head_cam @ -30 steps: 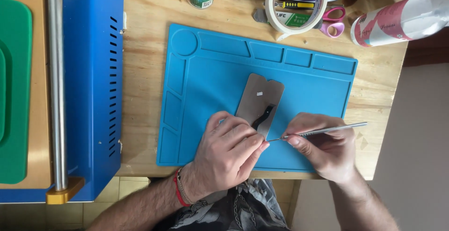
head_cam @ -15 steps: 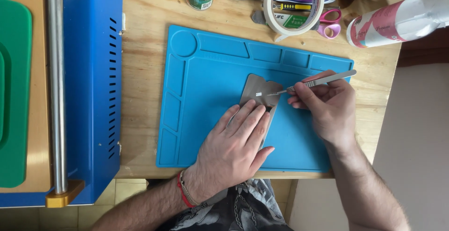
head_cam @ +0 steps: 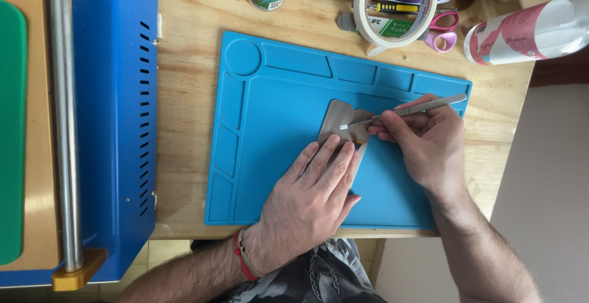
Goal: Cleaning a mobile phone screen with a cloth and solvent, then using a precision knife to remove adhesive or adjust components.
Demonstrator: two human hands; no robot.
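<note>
Left hand (head_cam: 313,195) lies flat, fingers together, pinning the thin grey metal plate (head_cam: 338,119) to the blue mat (head_cam: 276,100), right of mat centre, nearer its far edge. Right hand (head_cam: 423,140) pinches a slim metal blade tool (head_cam: 402,111) in a closed pen-style grip, tip touching the plate's upper part. Judged progress: work on the plate is mid-way; nothing lifted off it yet, nothing set aside. Tape roll (head_cam: 396,5) and scissors (head_cam: 442,30) sit at the surface's far edge.

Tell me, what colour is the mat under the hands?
The mat is plain blue, with moulded compartments along its edges. It shows best in the head view.
</note>
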